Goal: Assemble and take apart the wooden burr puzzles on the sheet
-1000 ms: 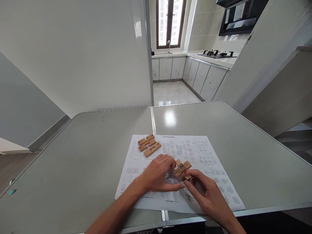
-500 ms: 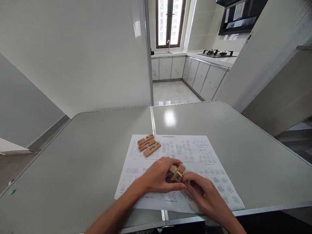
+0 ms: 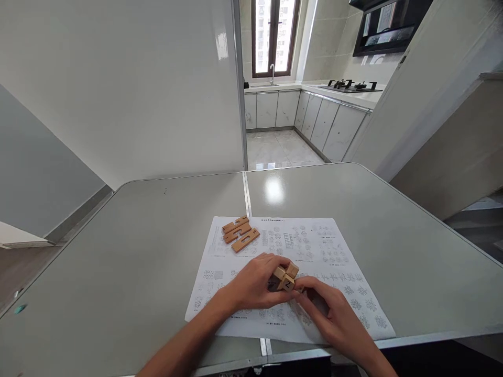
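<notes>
Sporting dark Z (or 2?): tan blocky wooden cross (image 3: 287, 283), frame's lower centre, left hand (image 3: 255, 283) curled round it, right hand (image 3: 328, 309) pinching its near end. Slotted brown wooden strips (image 3: 245, 240) higher, white paper sheet (image 3: 208, 298) underneath, print illegible.

The block cluster (image 3: 287, 277) looks like smooth, matt wood, and the flat slotted pieces (image 3: 244, 229) are wood too, with clean, even faces. The printed sheet (image 3: 314, 256) is thin, matt paper; the tabletop (image 3: 176, 251) is smooth and glossy, its seam strip (image 3: 247, 193) metallic.
</notes>
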Demonstrator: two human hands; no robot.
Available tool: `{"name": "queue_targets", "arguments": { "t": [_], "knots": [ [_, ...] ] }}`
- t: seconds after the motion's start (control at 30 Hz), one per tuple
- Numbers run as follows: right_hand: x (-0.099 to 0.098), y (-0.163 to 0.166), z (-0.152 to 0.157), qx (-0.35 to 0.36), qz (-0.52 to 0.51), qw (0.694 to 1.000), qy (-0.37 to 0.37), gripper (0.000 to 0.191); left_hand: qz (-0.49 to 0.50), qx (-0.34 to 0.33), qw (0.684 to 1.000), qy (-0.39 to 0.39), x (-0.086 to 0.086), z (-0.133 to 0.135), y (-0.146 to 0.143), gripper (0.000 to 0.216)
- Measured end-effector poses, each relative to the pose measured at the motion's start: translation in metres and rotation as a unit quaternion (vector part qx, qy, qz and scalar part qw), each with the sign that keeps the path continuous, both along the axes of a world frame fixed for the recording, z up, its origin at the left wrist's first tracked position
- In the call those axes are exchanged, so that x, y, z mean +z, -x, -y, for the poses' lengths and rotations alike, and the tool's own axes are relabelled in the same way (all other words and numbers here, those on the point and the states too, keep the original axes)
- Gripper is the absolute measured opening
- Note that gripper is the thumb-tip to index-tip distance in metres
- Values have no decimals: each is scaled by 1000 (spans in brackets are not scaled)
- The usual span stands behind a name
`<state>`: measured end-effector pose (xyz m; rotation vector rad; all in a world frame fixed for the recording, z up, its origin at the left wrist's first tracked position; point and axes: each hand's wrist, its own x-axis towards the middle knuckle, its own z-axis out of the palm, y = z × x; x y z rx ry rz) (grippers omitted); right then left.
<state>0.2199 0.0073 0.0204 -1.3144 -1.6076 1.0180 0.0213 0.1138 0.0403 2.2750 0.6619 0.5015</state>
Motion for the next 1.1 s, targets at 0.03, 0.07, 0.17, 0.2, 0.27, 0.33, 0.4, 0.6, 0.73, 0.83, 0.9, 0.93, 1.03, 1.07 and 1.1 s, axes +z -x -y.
{"name": "queue_targets", "arguments": {
  "t": [0.03,0.07,0.17,0.2,0.27,0.33,0.4,0.6,0.73,0.83,0.9,0.93,1.03,1.07,1.1],
  "knots": [
    [0,0,0,-4,1,1000,2,20,-1,1,1000,-1,0,0,0,47],
    [0,0,0,-7,2,1000,4,20,-2,2,1000,-2,0,0,0,47],
    [-2,-1,0,-15,4,1000,7,20,-5,2,1000,-7,-2,0,0,46],
    [-3,-1,0,-18,3,1000,7,20,-5,2,1000,-9,-2,0,0,45],
    [-6,-1,0,-22,2,1000,9,23,-3,2,1000,-10,-3,0,0,44],
    [-8,-1,0,-27,1,999,19,27,-3,1,1000,-10,-4,-1,0,42],
    [-9,-1,0,-31,0,999,31,28,-3,2,1000,-9,-4,-1,0,41],
    [-13,-2,-1,-33,-12,999,32,28,-7,-4,1000,-15,-4,-1,0,45],
    [-16,-5,-3,-24,-7,999,33,27,-3,-7,1000,-26,-5,0,0,43],
    [-15,-5,-3,-23,-2,999,33,27,-3,-6,999,-32,-5,0,-1,43],
    [-13,-4,-2,-30,-4,999,31,27,-3,-5,999,-34,-5,0,-1,43],
    [-12,-2,-2,-37,-6,999,28,27,-4,-6,999,-34,-6,0,-1,43],
    [-9,3,-1,-75,-7,997,14,29,-7,-5,999,-34,-7,0,-1,43],
    [-8,5,-1,-85,-6,996,9,30,-8,-4,999,-34,-7,-1,-1,43],
    [-8,6,0,-90,-5,996,6,31,-7,-3,999,-33,-7,-1,-1,43]
  ]
}}
